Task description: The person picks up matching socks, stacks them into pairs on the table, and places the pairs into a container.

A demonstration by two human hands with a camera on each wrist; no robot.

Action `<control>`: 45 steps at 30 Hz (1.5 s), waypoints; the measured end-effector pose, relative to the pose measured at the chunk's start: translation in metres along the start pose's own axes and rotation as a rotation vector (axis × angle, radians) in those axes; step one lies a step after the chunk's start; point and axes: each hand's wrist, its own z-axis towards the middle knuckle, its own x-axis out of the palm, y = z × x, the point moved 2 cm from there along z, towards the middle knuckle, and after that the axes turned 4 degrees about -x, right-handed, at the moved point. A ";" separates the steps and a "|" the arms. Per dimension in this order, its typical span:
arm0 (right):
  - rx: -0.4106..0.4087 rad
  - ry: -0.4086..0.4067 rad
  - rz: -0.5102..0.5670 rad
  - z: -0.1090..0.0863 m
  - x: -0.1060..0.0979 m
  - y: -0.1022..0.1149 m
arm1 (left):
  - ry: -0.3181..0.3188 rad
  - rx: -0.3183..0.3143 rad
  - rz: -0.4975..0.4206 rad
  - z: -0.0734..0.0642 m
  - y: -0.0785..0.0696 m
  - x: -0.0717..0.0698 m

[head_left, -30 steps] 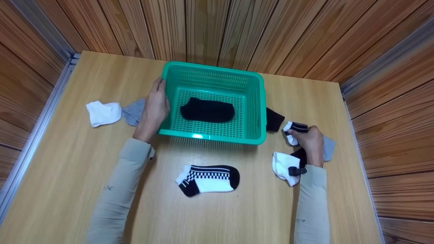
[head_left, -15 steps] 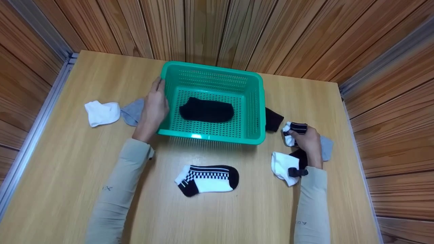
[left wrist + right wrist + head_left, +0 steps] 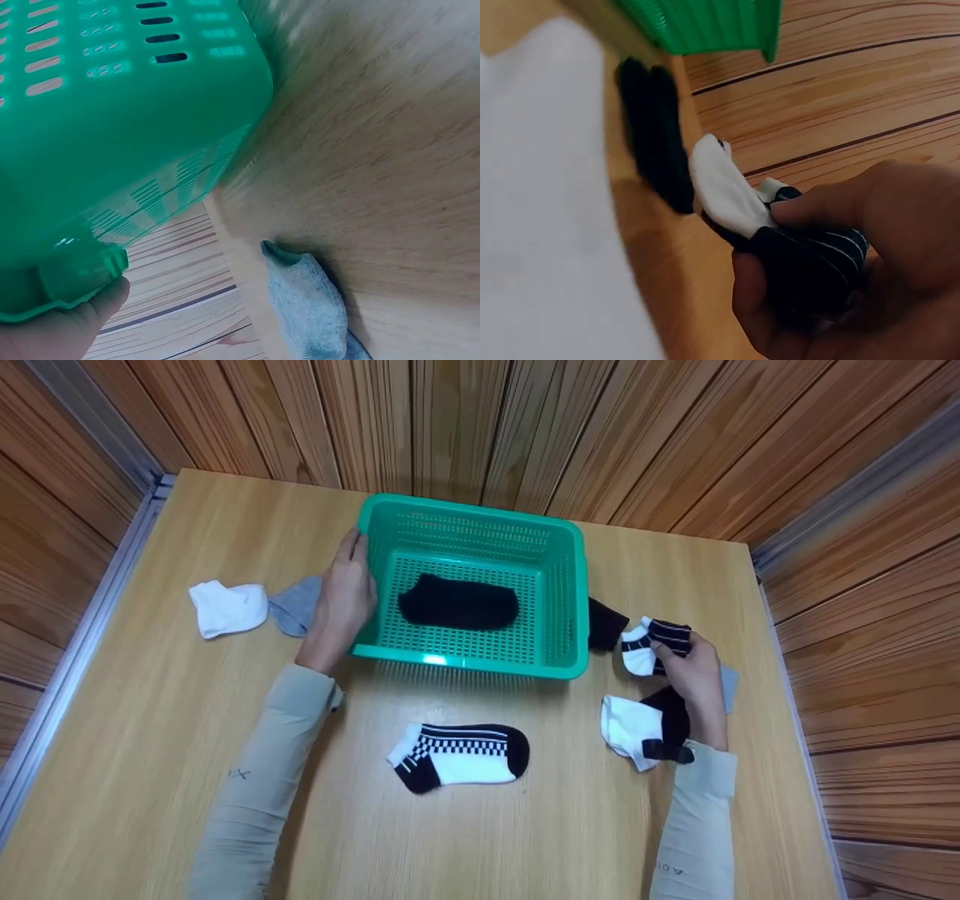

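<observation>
My left hand (image 3: 343,598) grips the left rim of a green plastic basket (image 3: 469,666); in the left wrist view its fingers (image 3: 111,300) show at the rim. A black sock (image 3: 459,604) lies flat inside the basket. To the right, my right hand (image 3: 691,667) pinches a black-and-white sock (image 3: 637,656) between thumb and fingers, above the table. The right wrist view shows this sock (image 3: 731,191) bunched, its striped dark part partly covered by the fingers. A matching checkered sock (image 3: 472,756) lies flat at the front middle of the table.
White (image 3: 229,609) and grey (image 3: 295,606) socks lie left of the basket. A black sock (image 3: 606,624) sits partly hidden at its right side. Near my right wrist are white (image 3: 628,727), black (image 3: 670,712) and grey (image 3: 729,688) socks. Wood-panelled walls (image 3: 480,427) enclose the table (image 3: 465,847).
My right hand has raised the black-and-white sock off the right-hand group, so more of it shows. My left hand and the basket have stayed in place.
</observation>
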 end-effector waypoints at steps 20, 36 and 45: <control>-0.234 -0.012 0.108 -0.082 0.012 0.043 | -0.055 0.030 -0.006 -0.002 0.000 0.003; -0.387 0.135 0.272 -0.131 0.044 0.060 | -0.406 0.340 -0.086 -0.061 -0.048 -0.016; -0.273 0.289 0.350 -0.147 0.086 0.043 | -0.182 0.461 -0.100 -0.139 -0.077 0.019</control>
